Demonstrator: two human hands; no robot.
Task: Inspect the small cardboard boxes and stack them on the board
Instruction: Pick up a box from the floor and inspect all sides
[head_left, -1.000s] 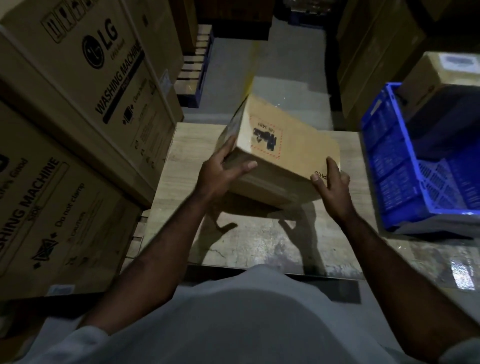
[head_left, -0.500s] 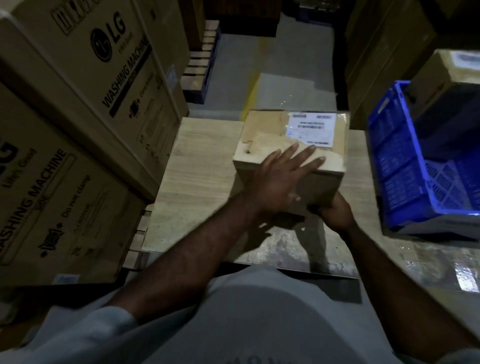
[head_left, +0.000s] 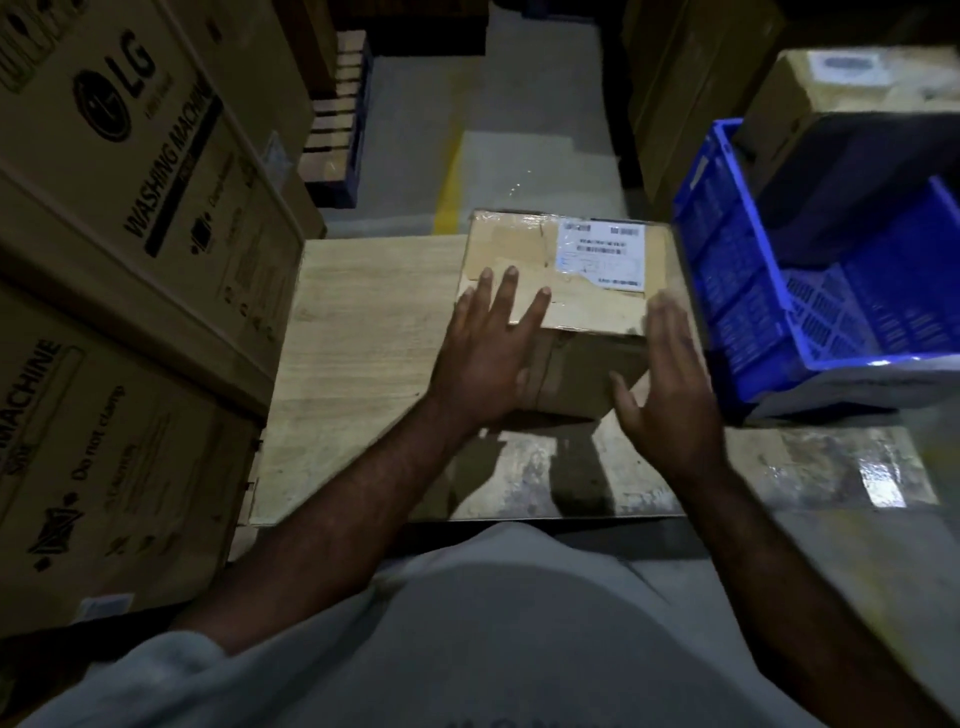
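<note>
On the far right part of the wooden board (head_left: 363, 364) sat one small cardboard box (head_left: 566, 306), the only box on it. Two hands worked at it, and one blue plastic crate (head_left: 748, 291) stood just beside the board on the right, with a brown carton (head_left: 831, 88) behind it. Two large washing-machine cartons (head_left: 130, 208) were stacked against the board's left edge, and a wooden pallet (head_left: 337, 119) lay farther back on the grey floor.

The box was plain brown card, scuffed, sitting flat with its top face up. One white shipping label (head_left: 601, 253) with barcodes was stuck on the right half of the top, and clear tape ran across the lid and down the near side. A patch of the top layer looked torn or peeled beside the label.

The left hand (head_left: 488, 353) lay spread flat, palm down, its fingers (head_left: 506, 291) splayed wide over the near left corner of the box top, the palm hanging over the near edge. It pressed on the box without gripping it. The right hand (head_left: 667, 384) was open too, fingers straight and held together, standing edge-on at the box's right near corner; whether it touched the card I could not tell, as it was blurred. Neither hand closed around anything.
</note>
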